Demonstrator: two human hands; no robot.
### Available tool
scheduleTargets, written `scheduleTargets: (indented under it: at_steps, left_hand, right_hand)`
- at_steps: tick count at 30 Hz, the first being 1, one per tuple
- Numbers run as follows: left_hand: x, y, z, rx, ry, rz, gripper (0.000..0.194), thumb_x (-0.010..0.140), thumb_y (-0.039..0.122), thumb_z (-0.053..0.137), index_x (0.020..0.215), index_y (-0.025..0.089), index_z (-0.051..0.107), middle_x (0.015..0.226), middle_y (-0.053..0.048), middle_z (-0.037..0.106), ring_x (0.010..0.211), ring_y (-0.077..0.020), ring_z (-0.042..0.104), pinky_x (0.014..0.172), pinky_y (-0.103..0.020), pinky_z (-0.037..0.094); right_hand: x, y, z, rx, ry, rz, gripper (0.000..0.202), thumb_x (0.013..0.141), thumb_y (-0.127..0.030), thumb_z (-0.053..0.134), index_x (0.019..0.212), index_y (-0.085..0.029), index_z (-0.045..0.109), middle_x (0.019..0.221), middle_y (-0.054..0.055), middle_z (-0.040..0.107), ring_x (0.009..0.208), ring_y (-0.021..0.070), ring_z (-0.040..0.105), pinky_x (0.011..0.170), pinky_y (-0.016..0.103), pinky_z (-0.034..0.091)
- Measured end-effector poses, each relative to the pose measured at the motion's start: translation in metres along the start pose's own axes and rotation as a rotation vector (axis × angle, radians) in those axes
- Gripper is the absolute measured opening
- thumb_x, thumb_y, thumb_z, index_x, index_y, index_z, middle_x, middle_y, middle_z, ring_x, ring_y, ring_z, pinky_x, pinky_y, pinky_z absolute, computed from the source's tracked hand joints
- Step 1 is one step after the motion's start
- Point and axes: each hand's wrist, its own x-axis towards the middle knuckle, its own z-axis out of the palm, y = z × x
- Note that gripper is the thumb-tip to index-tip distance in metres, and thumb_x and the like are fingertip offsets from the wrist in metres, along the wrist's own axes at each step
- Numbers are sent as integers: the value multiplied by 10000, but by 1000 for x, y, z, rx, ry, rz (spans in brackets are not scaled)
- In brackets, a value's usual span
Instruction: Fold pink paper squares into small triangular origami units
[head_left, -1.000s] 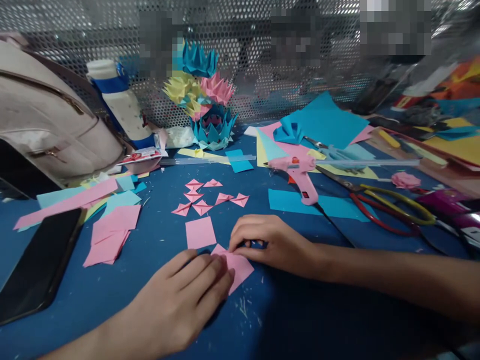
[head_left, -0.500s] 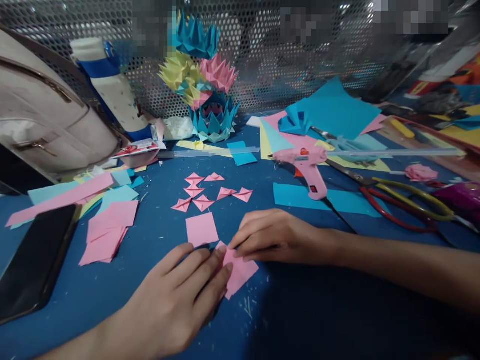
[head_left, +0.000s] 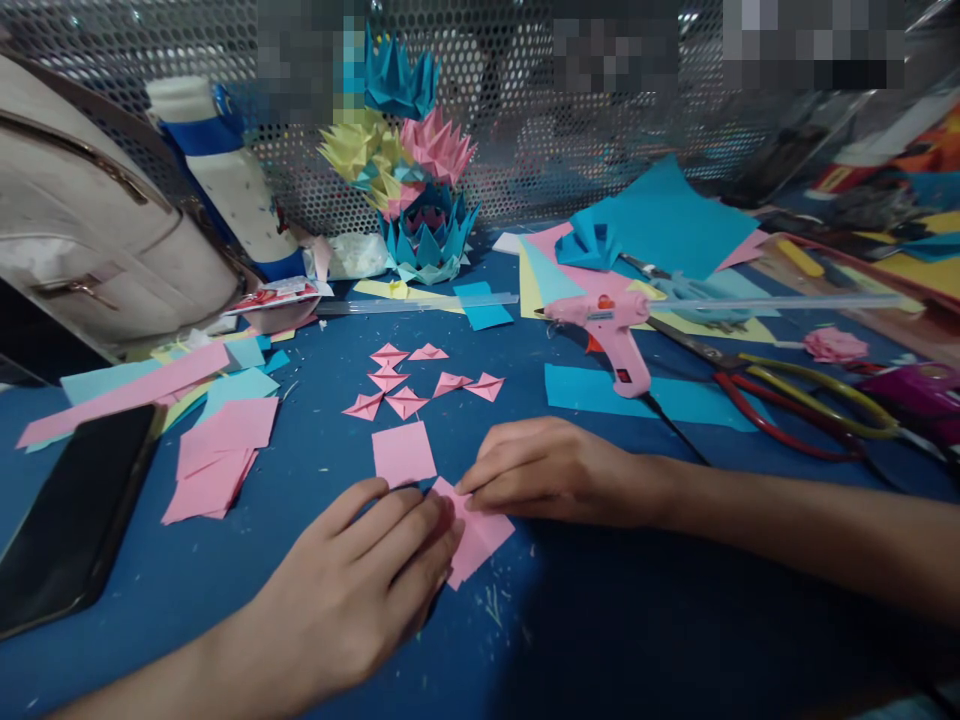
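Left hand [head_left: 367, 585] was half-curled, palm down, fingertips on the left side of the creased pink paper piece [head_left: 481, 545]; couldn't tell if it gripped or just pressed. Right hand [head_left: 540, 472] had its fingers bunched, tips on that paper's upper edge, pinch or press unclear. So the paper sat flat on the blue tabletop [head_left: 600, 620] between both hands. Flat pink paper square [head_left: 403, 452] lay just beyond the left fingers, small folded pink paper pieces [head_left: 406, 403] past it. Pink plastic glue gun [head_left: 626, 350] was beyond the right hand, over a blue paper strip [head_left: 697, 402]. Loose pink paper squares [head_left: 221, 465] and a black smartphone [head_left: 79, 520] lay left of the left hand
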Motion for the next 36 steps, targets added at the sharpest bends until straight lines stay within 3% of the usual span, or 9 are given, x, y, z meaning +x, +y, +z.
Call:
scheduleTargets:
  at_steps: [11,19,31,36]
  left_hand:
    - [2,1,-4,-1,-12,46,268,1026,120,465,1185,94,680,1018,-59,721,986,-213,596,964,-383,361]
    - [4,0,-3,5,-126,22,333,1028,144,453,1327,92,591,1092,-65,678,1012,-242,550,974,-407,342]
    - [2,0,-5,13,-105,38,315,1038,129,395,1237,92,637,1032,-62,668,958,-221,553,995,-398,329]
    - [4,0,-4,11,-92,33,315,1040,134,389,1227,89,639,1020,-60,665,955,-221,552,994,-399,327]
  right_hand:
    - [0,-2,1,-60,-11,-9,202,1008,-191,528,1070,-111,703,1107,100,735,989,160,636,893,297,515]
    - [1,-1,0,-62,-42,-7,209,1022,-227,511,1038,-146,703,1110,84,726,986,156,630,882,301,509]
    - [1,-3,-1,-229,-54,27,187,992,-233,574,1109,-138,684,1132,73,701,955,154,570,859,281,490]
    - [3,-4,-1,-320,-57,-26,228,1037,-242,480,1069,-150,686,1124,68,703,922,154,552,815,283,482]
